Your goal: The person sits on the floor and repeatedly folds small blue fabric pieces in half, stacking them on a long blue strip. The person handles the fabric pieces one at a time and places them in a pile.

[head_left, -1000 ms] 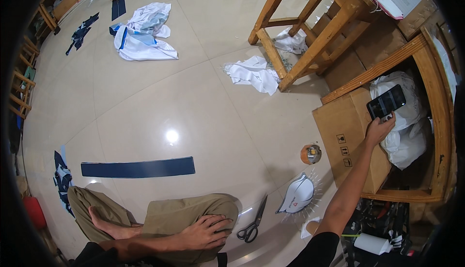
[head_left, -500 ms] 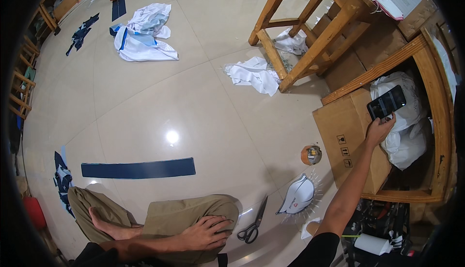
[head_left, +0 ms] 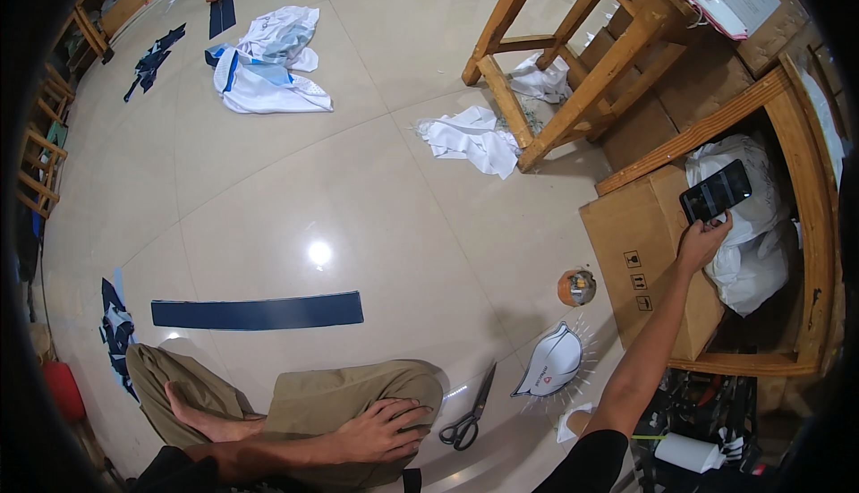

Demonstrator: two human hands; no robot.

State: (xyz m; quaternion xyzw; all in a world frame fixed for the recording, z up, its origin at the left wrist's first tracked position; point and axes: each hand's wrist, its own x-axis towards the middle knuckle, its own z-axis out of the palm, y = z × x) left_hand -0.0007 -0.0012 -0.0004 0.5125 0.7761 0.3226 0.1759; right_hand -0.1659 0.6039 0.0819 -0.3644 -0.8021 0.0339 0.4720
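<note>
The right hand (head_left: 705,241) has its grip closed around the lower edge of a black phone (head_left: 716,192), just right of the cardboard box (head_left: 617,225), screen up, in front of the white bags (head_left: 752,269); whether phone and bags touch, I cannot tell. The left hand (head_left: 383,430) grasps nothing: it lies relaxed, palm down, on the trouser knee (head_left: 358,386), left of the box and nearer the body.

Taking hold of the phone looks done; releasing it is not, and what else is left cannot be told. The dark blue strip (head_left: 258,310), well left of the box, seems cut to its straight-sided shape. The scissors (head_left: 470,412), nearer the body and left of the box, lie untouched.

Right of the box, the wooden frame (head_left: 812,216) hems in the phone, so sideways movement there looks tight. The stool (head_left: 501,99) limits reach beyond the box. Leftward from the box there seems to be generous room over the tiled floor (head_left: 403,225), past the small round container (head_left: 577,287) just beside its left edge.
</note>
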